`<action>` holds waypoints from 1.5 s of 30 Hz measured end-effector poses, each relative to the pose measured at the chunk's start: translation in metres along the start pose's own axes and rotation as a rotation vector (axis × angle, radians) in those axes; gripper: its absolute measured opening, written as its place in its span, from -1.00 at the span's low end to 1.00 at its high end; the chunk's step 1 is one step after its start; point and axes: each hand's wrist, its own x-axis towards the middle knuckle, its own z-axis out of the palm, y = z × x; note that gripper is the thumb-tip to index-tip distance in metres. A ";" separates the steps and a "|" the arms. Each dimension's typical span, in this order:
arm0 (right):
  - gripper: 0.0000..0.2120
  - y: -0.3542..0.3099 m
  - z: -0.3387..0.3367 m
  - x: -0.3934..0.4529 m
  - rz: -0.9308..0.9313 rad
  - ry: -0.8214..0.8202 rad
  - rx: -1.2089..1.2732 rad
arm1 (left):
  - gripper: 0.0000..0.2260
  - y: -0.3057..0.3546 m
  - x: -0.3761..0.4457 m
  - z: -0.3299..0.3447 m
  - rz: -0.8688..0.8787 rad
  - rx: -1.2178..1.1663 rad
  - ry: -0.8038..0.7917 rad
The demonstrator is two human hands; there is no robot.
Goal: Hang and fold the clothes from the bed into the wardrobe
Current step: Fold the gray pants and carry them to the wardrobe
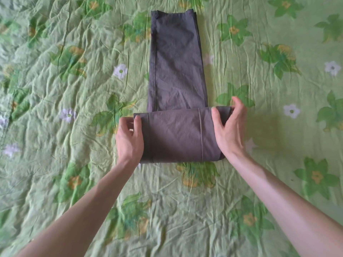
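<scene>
Both bare forearms reach up from the bottom edge of the head view, converging on a grey pair of trousers laid flat on the bed, whose green flowered cover is creased all over. Nearest the person, the trousers have been doubled over into a wide folded band lying crosswise, while the rest of the garment runs straight away from the person as a long narrow strip, its long axis pointing toward the far edge of the bed. That band sits directly between the two hands, so each hand is equally near its own end. At the band's left end, the left hand has its thumb on top of the cloth and its fingers curled round the edge, pinching it. Opposite, the right hand grips the right end the same way, thumb over the top layer, fingers wrapped round the far corner. Neither hand is spread wide. Judging from this, the next fold would carry the band forward along the strip. No wardrobe is in view.
</scene>
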 end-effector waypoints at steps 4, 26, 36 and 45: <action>-0.47 0.001 -0.012 -0.026 -0.414 0.006 -0.132 | -0.69 -0.006 -0.013 -0.003 0.436 0.257 0.093; 0.02 0.033 -0.017 -0.056 -0.694 -0.341 -0.467 | -0.11 -0.026 -0.031 0.000 0.872 0.869 -0.376; -0.26 0.037 -0.051 -0.074 -0.732 -0.287 -0.210 | -0.42 0.004 -0.052 -0.042 0.781 0.799 -0.525; -0.46 0.017 -0.092 -0.087 -0.300 -0.307 0.252 | -0.69 0.011 -0.053 -0.091 0.520 0.149 -0.538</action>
